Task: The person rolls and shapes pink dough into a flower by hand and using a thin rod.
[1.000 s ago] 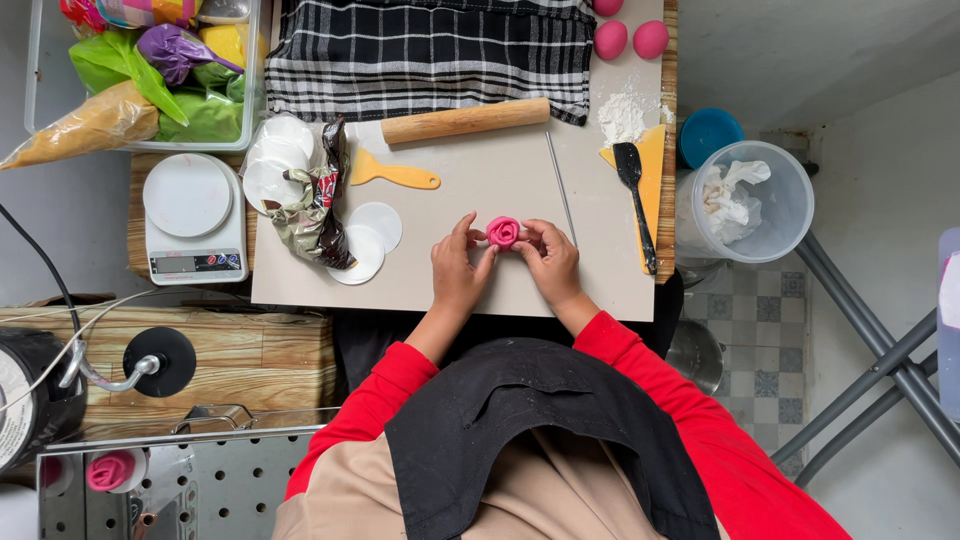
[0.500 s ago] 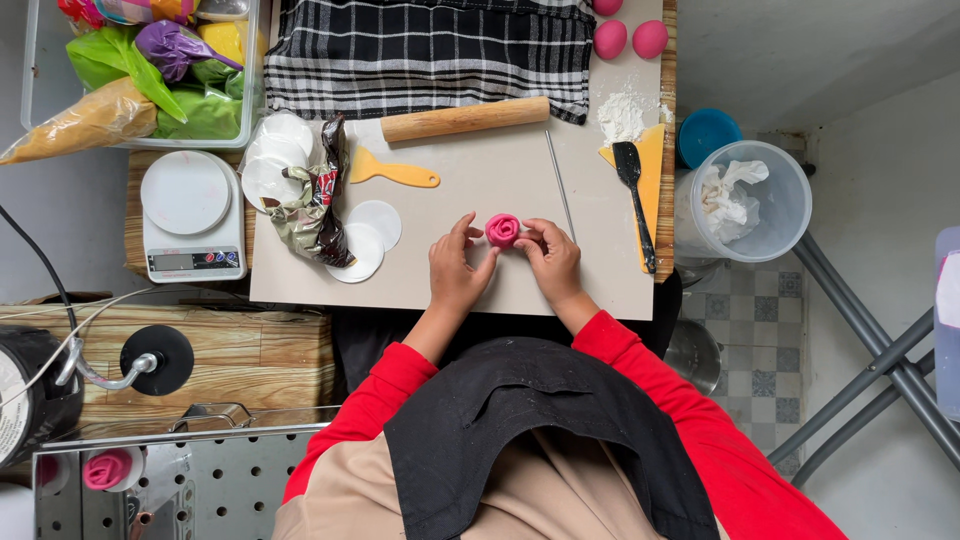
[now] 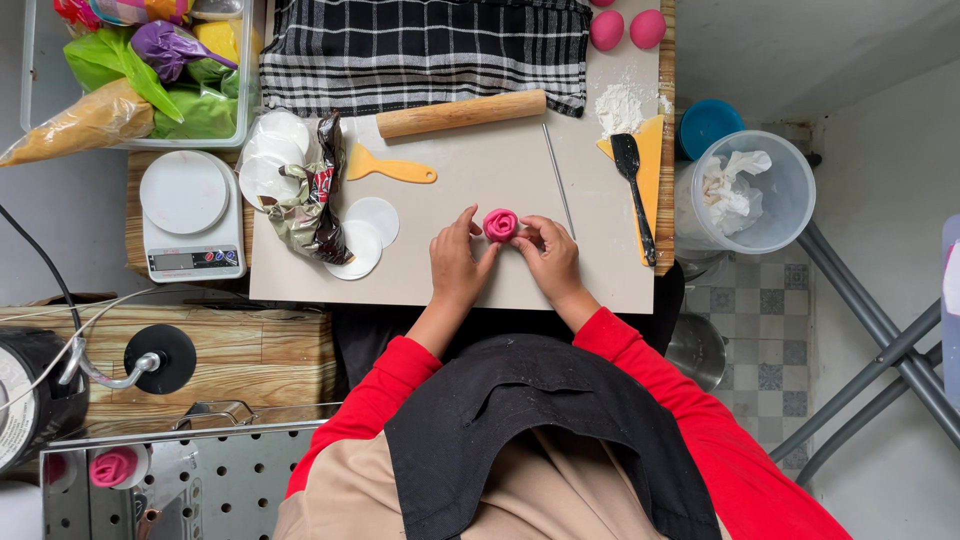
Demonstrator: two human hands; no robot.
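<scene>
A small pink dough piece rolled like a rose (image 3: 501, 224) rests on the beige work mat (image 3: 480, 170). My left hand (image 3: 455, 265) and my right hand (image 3: 549, 258) flank it, fingertips touching its sides. A wooden rolling pin (image 3: 462, 113) lies farther back on the mat, with a yellow scraper (image 3: 390, 168) and a thin metal rod (image 3: 558, 180) nearby. Two pink dough balls (image 3: 627, 29) sit at the far right corner.
White paper discs (image 3: 370, 232) and a crumpled foil wrapper (image 3: 312, 195) lie left. A kitchen scale (image 3: 190, 215), a bin of coloured bags (image 3: 130, 70), a checked cloth (image 3: 430, 50), a black spatula (image 3: 636, 195), flour (image 3: 618, 103) and a clear bucket (image 3: 745, 190) surround the mat.
Both hands have stayed at the pink dough rose, with the fingers shifting slightly around it. Nothing else has moved.
</scene>
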